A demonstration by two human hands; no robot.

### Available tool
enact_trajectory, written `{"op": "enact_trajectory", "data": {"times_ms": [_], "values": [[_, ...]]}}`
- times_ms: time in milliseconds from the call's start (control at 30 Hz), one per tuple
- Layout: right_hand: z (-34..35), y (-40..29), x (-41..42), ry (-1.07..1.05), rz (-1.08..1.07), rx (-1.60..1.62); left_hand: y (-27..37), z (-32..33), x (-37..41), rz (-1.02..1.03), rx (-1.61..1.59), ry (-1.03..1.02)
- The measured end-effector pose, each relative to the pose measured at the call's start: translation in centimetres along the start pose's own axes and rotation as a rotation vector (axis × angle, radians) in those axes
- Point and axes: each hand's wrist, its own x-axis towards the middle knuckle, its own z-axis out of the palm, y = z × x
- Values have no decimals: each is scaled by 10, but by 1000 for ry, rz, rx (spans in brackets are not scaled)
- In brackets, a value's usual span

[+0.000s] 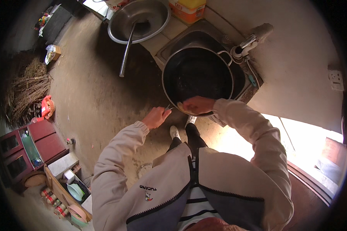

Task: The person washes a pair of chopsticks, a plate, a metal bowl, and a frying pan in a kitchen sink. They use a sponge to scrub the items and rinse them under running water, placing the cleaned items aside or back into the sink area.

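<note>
A wide black pan (196,69) with a pale rim rests over the sink (176,43). Its far loop handle (227,56) points towards the faucet (244,49). My left hand (156,117) is closed around the near metal handle (169,107) at the pan's lower left. Inside the pan's near edge, my right hand (198,104) presses low against the inner wall. It is blurred, and whether something is under its fingers cannot be made out. The pan's inside is dark and looks wet.
A steel basin (112,33) with a long-handled ladle (127,55) stands left of the sink. An orange tub with a yellow lid (188,11) sits behind. A teal-handled tool (252,80) lies at the sink's right edge. Firewood (31,86) and a red cabinet (43,127) are far left.
</note>
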Motion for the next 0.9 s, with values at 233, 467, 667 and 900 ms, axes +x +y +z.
{"op": "enact_trajectory", "data": {"times_ms": [233, 467, 667, 900], "values": [[-39, 61, -44, 2, 244, -703, 22, -27, 6, -376, -496, -361], [-28, 85, 20, 528, 367, -742, 12, -20, 7, -499, -932, -606], [-49, 82, 12, 552, 274, -775, 22, -25, 4, -554, -1033, -632], [-62, 70, 8, 593, 491, -697, 50, -31, 7, -523, -873, -537]]}}
